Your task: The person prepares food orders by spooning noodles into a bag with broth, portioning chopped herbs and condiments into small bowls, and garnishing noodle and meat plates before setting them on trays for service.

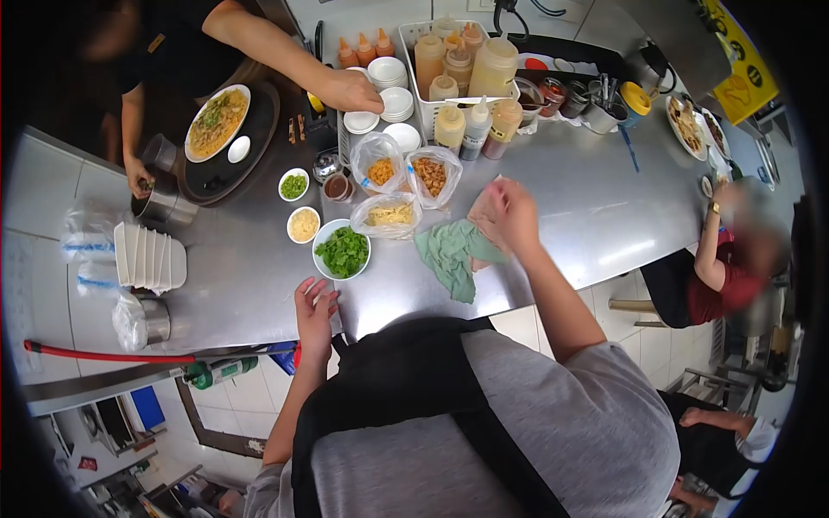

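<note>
My left hand (316,312) is held at the table's near edge, palm up, fingers loosely bent and apart, with nothing in it. Just beyond it stands a light bowl of chopped green herbs (342,252). My right hand (516,214) is over the right side of a crumpled pink cloth (489,216), its fingers curled together; whether they pinch anything is hidden. A green cloth (458,255) lies against the pink one. Beyond the bowl sit plastic bags of yellow shreds (387,212), orange bits (380,173) and brown pieces (432,176).
Small bowls of chopped scallion (294,185) and minced garlic (303,225) stand left of the bags. A basket of sauce bottles (458,65) is at the back. Another person's hand (352,91) touches stacked white saucers (396,104). A noodle plate (218,123) rests on a tray.
</note>
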Demonstrator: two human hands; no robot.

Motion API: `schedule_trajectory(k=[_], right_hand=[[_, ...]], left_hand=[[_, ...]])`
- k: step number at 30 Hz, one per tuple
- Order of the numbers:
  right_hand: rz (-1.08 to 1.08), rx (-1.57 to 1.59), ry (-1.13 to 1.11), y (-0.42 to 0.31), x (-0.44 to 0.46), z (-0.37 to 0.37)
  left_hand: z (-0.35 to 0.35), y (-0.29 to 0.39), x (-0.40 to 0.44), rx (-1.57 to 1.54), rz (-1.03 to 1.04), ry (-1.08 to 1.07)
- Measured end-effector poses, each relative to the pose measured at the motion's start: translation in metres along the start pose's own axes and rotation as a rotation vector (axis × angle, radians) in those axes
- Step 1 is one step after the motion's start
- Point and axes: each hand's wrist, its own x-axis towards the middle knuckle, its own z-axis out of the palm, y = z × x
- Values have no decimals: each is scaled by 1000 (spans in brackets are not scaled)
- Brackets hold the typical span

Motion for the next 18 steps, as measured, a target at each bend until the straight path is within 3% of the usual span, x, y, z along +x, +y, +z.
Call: schedule_trajectory(k=[1,4,6,11,13,15,18], right_hand=[[-1,135,88,-9,21,-5],[-15,41,72,-31,79,-13],[-84,-295,-35,-38,104,-5],[5,-215,-176,-37,123,4],[-124,-180,-20,-37,108,-6],[-87,-164,-55,-47,84,-30],[-44,-77,-175,-71,41,-66]], left_hand=[[-2,-3,-5,-1,-6,16],[-8,-12,-17,-4,-43,73],[-8,-13,-26,17,-28,104],[-2,0,-50,82,44,132],[-1,5,-53,160,141,60],[4,7,-54,125,201,54],[19,25,-60,160,202,-209]])
